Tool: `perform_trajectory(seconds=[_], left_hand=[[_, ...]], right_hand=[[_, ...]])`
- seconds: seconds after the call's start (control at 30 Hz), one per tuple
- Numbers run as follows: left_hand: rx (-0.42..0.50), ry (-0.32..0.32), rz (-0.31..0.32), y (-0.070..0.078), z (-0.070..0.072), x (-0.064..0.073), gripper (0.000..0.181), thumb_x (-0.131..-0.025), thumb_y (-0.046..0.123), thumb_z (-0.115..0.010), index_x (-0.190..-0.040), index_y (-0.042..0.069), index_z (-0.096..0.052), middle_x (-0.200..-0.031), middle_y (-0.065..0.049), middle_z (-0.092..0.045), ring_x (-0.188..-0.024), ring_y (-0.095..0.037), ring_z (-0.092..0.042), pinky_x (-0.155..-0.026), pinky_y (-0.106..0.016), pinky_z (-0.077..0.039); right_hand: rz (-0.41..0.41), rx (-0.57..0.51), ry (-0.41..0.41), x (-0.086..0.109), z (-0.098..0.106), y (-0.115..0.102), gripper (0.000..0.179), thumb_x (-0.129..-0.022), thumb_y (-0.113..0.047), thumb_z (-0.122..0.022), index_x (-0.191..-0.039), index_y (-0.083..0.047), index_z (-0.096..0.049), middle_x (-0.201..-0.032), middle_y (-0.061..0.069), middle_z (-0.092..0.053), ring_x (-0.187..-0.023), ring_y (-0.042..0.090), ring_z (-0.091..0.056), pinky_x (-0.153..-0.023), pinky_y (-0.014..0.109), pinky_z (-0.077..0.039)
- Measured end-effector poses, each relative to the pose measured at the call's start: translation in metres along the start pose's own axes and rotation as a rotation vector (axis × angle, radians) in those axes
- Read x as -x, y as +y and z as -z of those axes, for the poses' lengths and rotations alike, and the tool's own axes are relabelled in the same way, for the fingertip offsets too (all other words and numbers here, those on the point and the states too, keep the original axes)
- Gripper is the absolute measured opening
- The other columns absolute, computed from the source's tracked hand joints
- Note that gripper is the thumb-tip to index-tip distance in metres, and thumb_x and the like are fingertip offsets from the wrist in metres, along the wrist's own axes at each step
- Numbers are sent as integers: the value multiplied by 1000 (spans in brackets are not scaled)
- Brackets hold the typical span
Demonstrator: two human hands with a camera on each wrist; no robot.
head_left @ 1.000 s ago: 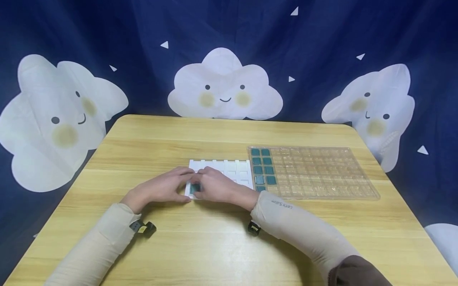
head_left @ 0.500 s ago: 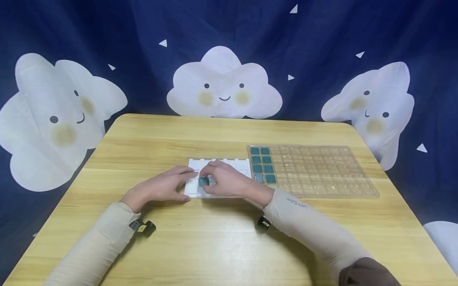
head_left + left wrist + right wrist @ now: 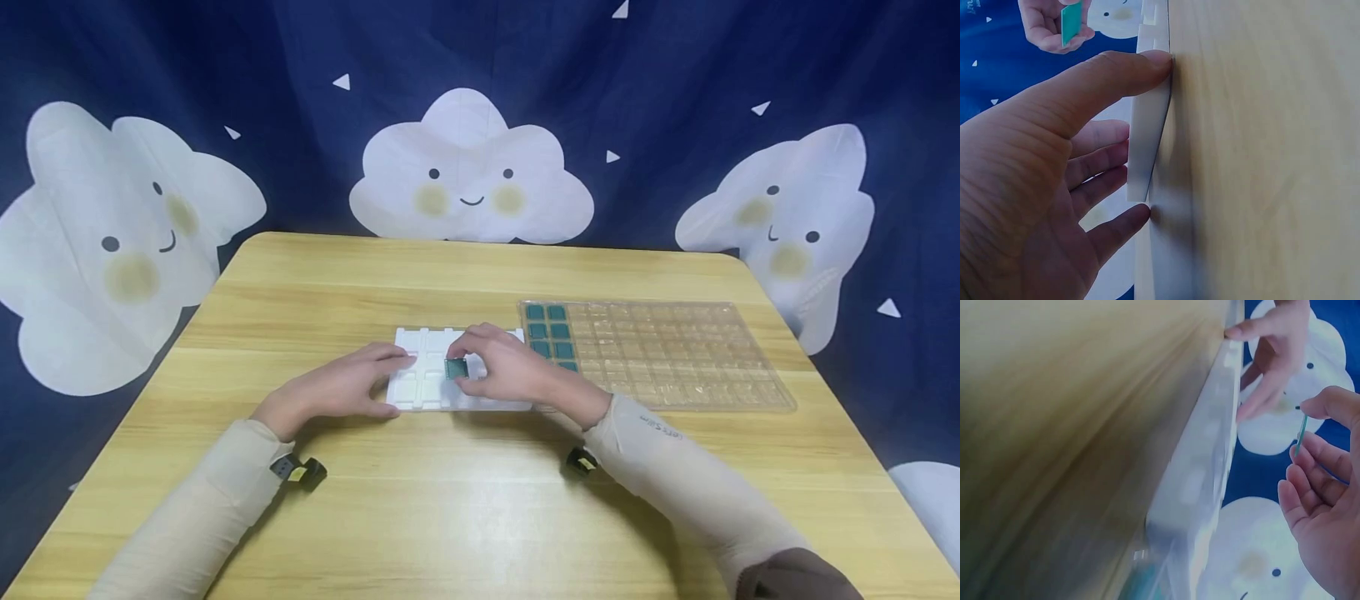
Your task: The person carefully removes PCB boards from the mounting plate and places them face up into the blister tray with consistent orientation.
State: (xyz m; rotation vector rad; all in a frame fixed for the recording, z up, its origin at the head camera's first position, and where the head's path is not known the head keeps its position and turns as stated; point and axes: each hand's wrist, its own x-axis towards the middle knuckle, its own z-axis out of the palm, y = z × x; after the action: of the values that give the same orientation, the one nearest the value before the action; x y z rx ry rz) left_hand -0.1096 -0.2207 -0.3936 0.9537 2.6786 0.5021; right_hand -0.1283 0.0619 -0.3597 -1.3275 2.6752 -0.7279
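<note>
My right hand [image 3: 510, 367] pinches a thin green square chip [image 3: 455, 368] between thumb and fingertips, above a white compartmented tray [image 3: 408, 392]. The chip [image 3: 1301, 434] appears edge-on in the right wrist view. At the tray's left end, my left hand [image 3: 341, 383] holds the tray, thumb on the front edge and index finger on top. In the left wrist view the thumb [image 3: 1129, 70] presses the tray's side wall [image 3: 1147, 131], with other fingers behind it. The tray compartments at its left end hold nothing; my right hand hides part of its right side.
Beside the white tray, on the right, lies a clear plastic tray [image 3: 675, 358] with many pockets. Several green chips [image 3: 536, 331] sit in its two left columns. Both trays rest on a wooden table [image 3: 465, 500], with a dark blue cloud-patterned curtain [image 3: 300, 50] behind.
My right hand has lifted the green chip from the white tray's left end and carried it rightward over the tray. My left hand has stayed at the tray's left end.
</note>
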Motion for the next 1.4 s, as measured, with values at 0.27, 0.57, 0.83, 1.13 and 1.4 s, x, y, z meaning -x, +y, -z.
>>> perform_trajectory(seconds=[0.27, 0.57, 0.83, 1.13, 1.4], left_hand=[[-4, -9, 21, 1, 2, 1, 84, -80, 40, -79, -147, 4, -42, -148, -16, -41, -136, -34, -36, -113, -49, -31], [-15, -13, 21, 3, 1, 1, 85, -80, 40, -79, -148, 3, -42, -148, -17, -40, -137, -35, -35, -113, -49, -30], [-11, -16, 31, 3, 2, 2, 85, -81, 41, -78, -148, 4, -41, -149, -17, -39, -138, -35, -33, -114, -50, -30], [-9, -24, 47, 2, 0, 2, 85, -82, 42, -77, -149, 6, -40, -150, -15, -38, -139, -33, -33, -113, -49, -30], [-3, -27, 62, 3, 1, 2, 85, -82, 42, -77, -150, 8, -40, -151, -14, -38, -139, -33, -32, -114, -48, -30]], right_hand=[[6, 23, 7, 10, 9, 9, 34, -86, -27, -70, -115, -9, -67, -108, -2, -65, -103, 15, -56, -94, 32, -48], [15, 51, 26, 25, 21, 16, 31, -87, -25, -70, -113, -8, -68, -107, 0, -65, -104, 17, -57, -93, 35, -48], [5, 57, 35, 38, 29, 23, 31, -85, -24, -71, -111, -8, -69, -107, 0, -65, -103, 18, -57, -91, 35, -49], [-23, 69, 33, 53, 37, 33, 32, -84, -23, -72, -111, -7, -69, -109, 2, -64, -107, 21, -56, -92, 39, -49], [-37, 72, 32, 66, 39, 42, 32, -85, -23, -72, -111, -6, -67, -109, 3, -63, -106, 21, -55, -92, 40, -50]])
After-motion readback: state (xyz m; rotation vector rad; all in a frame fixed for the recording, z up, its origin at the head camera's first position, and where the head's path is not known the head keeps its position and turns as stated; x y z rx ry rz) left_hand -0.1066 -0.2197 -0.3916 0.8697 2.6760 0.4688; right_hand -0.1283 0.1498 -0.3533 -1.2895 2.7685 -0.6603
